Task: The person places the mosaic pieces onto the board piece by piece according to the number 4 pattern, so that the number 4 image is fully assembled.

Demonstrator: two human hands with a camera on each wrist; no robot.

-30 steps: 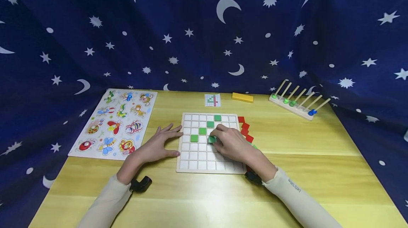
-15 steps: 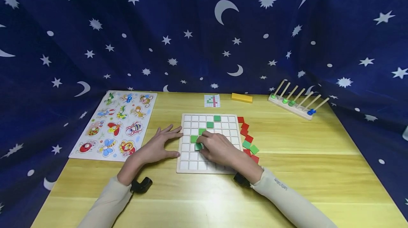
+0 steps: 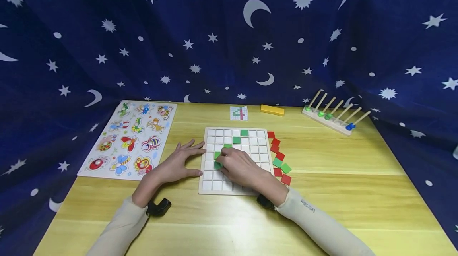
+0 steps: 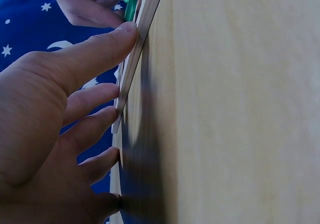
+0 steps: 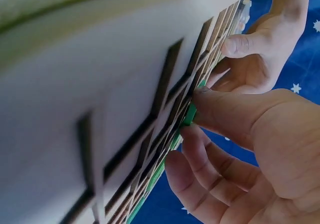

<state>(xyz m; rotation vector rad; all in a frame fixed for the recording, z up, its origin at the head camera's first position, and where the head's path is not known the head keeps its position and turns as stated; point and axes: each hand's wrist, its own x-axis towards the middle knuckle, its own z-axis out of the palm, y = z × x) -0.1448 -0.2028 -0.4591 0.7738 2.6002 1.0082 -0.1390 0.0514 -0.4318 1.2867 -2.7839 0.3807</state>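
Two hands work at a white grid board (image 3: 250, 150) on a yellow wooden table (image 3: 340, 192). Far left of both hands lies an insect puzzle board (image 3: 130, 138), flat, well apart from the grid board. Next, the left hand (image 3: 175, 164) lies flat on the table just left of the grid board, fingers straight and spread, holding nothing. Its fingertips (image 4: 125, 34) touch the board's left edge; the left wrist view shows the thumb tip against the rim.

The right hand (image 3: 239, 166) rests over the board's middle-left, fingers curled, pinching a green tile (image 3: 217, 165) at its fingertips. That tile sits at the left tip of the hand, low on the board surface; whether it is fully seated in a cell, cannot tell. The right wrist view shows thumb and forefinger (image 5: 225, 109) clamped on the green tile's (image 5: 190, 115) edge against the grid. Just beyond the fingertips, placed green tiles (image 3: 236, 140) run diagonally up and away to the right, the farthest near the board's top edge.

Right of the right hand, beside the board's right edge, loose red and green tiles (image 3: 280, 160) lie in a scattered row. Beyond the board sit a small pattern card (image 3: 238, 113) and a yellow block (image 3: 272, 109). Far right, a peg rack (image 3: 332, 115) with beads stands near the table corner.
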